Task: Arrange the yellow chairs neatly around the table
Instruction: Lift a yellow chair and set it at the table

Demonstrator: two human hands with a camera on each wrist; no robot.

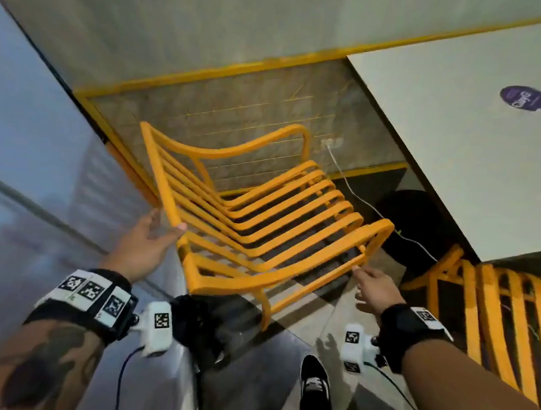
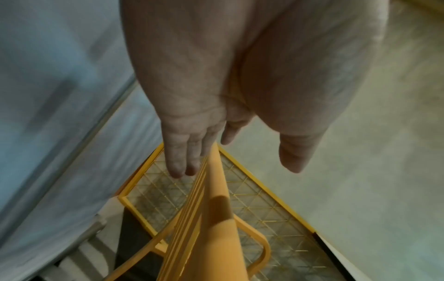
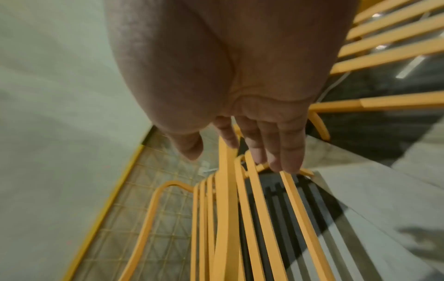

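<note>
A yellow slatted armchair (image 1: 260,223) (image 2: 211,228) (image 3: 228,218) stands tilted in front of me, left of the white table (image 1: 467,141). My left hand (image 1: 157,237) (image 2: 223,136) is at the near top corner of its backrest. The thumb touches the rail end and the straight fingers lie behind the rail. My right hand (image 1: 367,280) (image 3: 240,144) reaches the chair's near front corner, its straight fingertips touching a rail there. Neither hand is curled round the frame. A second yellow chair (image 1: 498,326) (image 3: 384,47) stands at the table's near side, on my right.
A yellow-framed mesh panel (image 1: 238,112) and a grey wall close off the far side. A glass wall runs along the left. A white cable (image 1: 356,196) trails past the table's black base (image 1: 409,224). My shoe (image 1: 314,384) is on the floor below the chair.
</note>
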